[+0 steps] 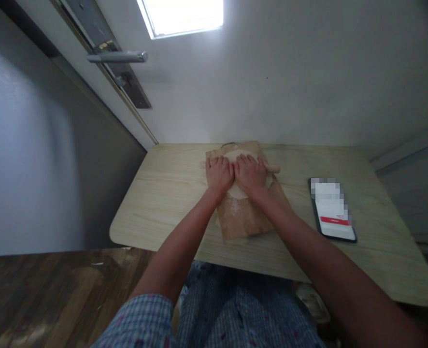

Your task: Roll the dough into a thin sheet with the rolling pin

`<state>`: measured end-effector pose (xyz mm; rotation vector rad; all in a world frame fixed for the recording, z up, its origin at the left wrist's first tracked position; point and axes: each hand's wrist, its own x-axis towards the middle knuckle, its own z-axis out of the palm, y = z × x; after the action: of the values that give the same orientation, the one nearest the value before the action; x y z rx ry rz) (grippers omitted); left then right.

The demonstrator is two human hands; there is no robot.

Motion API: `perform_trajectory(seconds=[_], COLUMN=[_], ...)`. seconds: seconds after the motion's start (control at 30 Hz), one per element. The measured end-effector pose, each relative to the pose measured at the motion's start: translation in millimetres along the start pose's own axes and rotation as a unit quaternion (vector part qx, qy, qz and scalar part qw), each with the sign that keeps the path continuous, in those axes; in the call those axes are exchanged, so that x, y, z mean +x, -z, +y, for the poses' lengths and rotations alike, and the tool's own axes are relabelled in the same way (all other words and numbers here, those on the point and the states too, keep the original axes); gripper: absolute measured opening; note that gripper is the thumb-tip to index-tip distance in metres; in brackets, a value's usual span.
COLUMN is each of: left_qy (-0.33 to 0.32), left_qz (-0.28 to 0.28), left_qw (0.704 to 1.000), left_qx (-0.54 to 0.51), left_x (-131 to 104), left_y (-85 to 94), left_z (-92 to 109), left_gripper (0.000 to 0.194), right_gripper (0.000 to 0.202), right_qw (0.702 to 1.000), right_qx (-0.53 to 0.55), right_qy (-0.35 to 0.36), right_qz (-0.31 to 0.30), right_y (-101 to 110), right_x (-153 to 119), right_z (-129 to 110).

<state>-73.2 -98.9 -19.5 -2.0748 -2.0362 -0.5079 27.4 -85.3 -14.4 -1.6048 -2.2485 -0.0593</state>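
Observation:
A thin wooden rolling pin (273,169) lies crosswise over a flat, pale round of dough (237,193). My left hand (219,173) rests palm-down over the pin's left part, fingers bent over it. Close beside it, thumbs nearly touching, my right hand (250,170) is closed over the pin in the same way. Only the pin's ends show past my hands. Under the dough is a brown board or sheet (241,220), set at a slant and dusted with white powder. My hands and forearms cover part of the dough.
The board lies on a pale wood-grain table (163,193) with rounded corners. To the right is a phone (332,210) with its screen lit. Behind the table stands a white door (301,87) with a metal lever handle (118,57) at upper left.

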Motion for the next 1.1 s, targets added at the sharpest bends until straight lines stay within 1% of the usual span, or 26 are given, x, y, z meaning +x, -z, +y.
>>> perform_trajectory(seconds=[0.2, 0.33, 0.43, 0.5, 0.57, 0.63, 0.7, 0.77, 0.9, 1.0, 1.1], left_qy=[-0.014, -0.019, -0.034, -0.064, -0.107, -0.15, -0.173, -0.171, -0.145, -0.15, -0.161], left_qz=[-0.009, -0.005, -0.003, -0.014, -0.029, -0.045, -0.062, -0.079, -0.125, -0.149, -0.137], left_qw=[1.0, 1.0, 0.999, 0.998, 0.994, 0.988, 0.983, 0.982, 0.981, 0.977, 0.977], left_qx=[0.004, -0.009, -0.018, -0.019, -0.016, -0.014, -0.014, -0.016, -0.02, -0.02, -0.033], left_x=[-16, -26, -36, -42, -46, -48, -47, -45, -41, -40, -40], left_y=[10.4, 14.1, 17.3, 20.6, 24.6, 28.7, 32.7, 36.6, 44.9, 49.5, 51.2], left_z=[1, 1, -2, -8, -18, -30, -42, -51, -61, -61, -55], left_gripper=[0.03, 0.031, 0.036, 0.039, 0.04, 0.04, 0.039, 0.037, 0.025, 0.017, 0.016], right_gripper=[0.04, 0.041, 0.042, 0.042, 0.041, 0.038, 0.033, 0.028, 0.023, 0.02, 0.018], right_qw=[1.0, 1.0, 0.998, 0.996, 0.992, 0.987, 0.99, 0.994, 0.988, 0.983, 0.978], right_qx=[-0.004, -0.005, -0.014, -0.02, -0.019, -0.012, -0.007, -0.003, 0.057, 0.103, 0.144], right_qy=[0.016, 0.024, 0.054, 0.086, 0.127, 0.159, 0.135, 0.107, 0.137, 0.149, 0.15], right_qz=[0.011, 0.015, 0.012, 0.001, -0.016, -0.029, -0.026, -0.026, -0.038, -0.028, -0.019], right_y=[4, 8, 14, 19, 25, 29, 33, 36, 41, 43, 40], right_x=[-19, -30, -39, -44, -47, -47, -47, -46, -44, -42, -43], right_z=[-2, -3, -1, 3, 13, 28, 45, 61, 83, 97, 112])
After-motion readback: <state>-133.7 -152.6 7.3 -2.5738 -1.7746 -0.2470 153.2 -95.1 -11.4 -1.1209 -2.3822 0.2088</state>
